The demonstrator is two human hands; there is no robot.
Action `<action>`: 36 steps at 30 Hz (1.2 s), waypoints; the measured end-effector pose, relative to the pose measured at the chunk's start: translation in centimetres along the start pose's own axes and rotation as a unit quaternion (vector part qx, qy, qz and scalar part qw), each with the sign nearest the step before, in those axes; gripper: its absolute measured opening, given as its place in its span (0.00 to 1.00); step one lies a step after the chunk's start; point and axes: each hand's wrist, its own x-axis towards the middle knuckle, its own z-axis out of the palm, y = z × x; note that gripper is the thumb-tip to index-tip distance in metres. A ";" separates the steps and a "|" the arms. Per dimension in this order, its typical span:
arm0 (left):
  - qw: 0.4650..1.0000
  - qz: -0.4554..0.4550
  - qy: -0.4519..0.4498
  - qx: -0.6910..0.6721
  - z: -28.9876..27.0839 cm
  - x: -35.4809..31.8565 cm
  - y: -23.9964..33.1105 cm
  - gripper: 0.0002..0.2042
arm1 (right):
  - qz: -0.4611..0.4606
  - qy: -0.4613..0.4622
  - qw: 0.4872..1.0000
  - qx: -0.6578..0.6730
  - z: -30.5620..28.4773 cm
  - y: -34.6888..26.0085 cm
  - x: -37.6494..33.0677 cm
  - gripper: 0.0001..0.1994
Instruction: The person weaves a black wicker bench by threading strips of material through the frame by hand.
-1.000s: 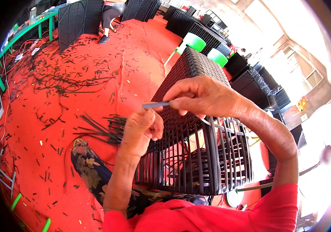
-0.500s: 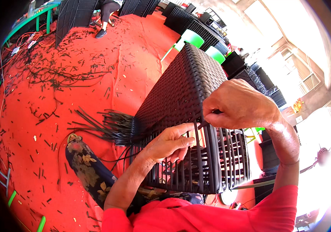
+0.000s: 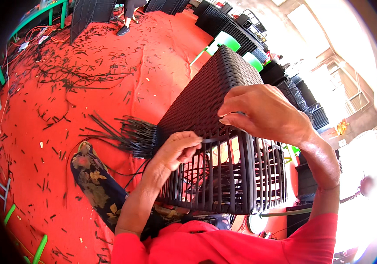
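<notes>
A black woven basket-like piece [image 3: 206, 88] stands tilted in front of me. Its upper part is closely woven, while bare upright slats [image 3: 217, 185] show at the near side. My left hand [image 3: 175, 149] pinches a flat black strip [image 3: 212, 140] at the lower edge of the weave, by the slats. Above that edge, near the corner, my right hand [image 3: 263, 110] is bent with thumb and forefinger brought together. What lies between those fingertips, if anything, I cannot make out. A bundle of loose black strip ends [image 3: 137, 136] fans out from the piece's left side.
Black offcuts and a tangle of strips [image 3: 74, 81] litter the red floor covering [image 3: 109, 101]. Green stools [image 3: 226, 40] stand behind the piece, near stacked black panels [image 3: 219, 24]. Another person's leg and shoe [image 3: 123, 30] show at the far left. My patterned trouser leg [image 3: 96, 180] is beside the piece.
My left hand has drawn back left from the slats, with the strip now showing at its fingertips. My right hand has turned from a fist to a looser pinch, slightly left.
</notes>
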 end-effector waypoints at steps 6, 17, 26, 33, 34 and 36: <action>0.997 0.039 -0.052 -0.045 -2.4 -1.2 0.1 0.09 | 0.026 -0.238 0.971 -0.020 3.0 -1.6 3.2 0.10; 0.992 -0.044 -0.103 0.062 -0.4 -1.3 -1.1 0.18 | 0.021 -0.239 0.971 0.007 3.0 0.0 3.8 0.08; 0.983 -0.064 -0.163 0.063 1.9 -1.3 -0.9 0.23 | -0.056 -0.286 0.953 -0.078 6.0 -0.2 3.5 0.07; 0.992 -0.041 -0.059 0.102 0.1 -1.3 -1.1 0.07 | -0.013 -0.163 0.984 0.069 6.3 0.6 2.6 0.06; 0.994 -0.036 -0.039 0.100 -0.5 -1.8 -0.6 0.07 | -0.064 -0.119 0.990 0.049 7.0 1.1 2.7 0.07; 0.992 -0.027 -0.002 0.125 -2.2 -2.0 0.1 0.06 | -0.013 -0.207 0.978 0.021 6.2 0.1 3.9 0.07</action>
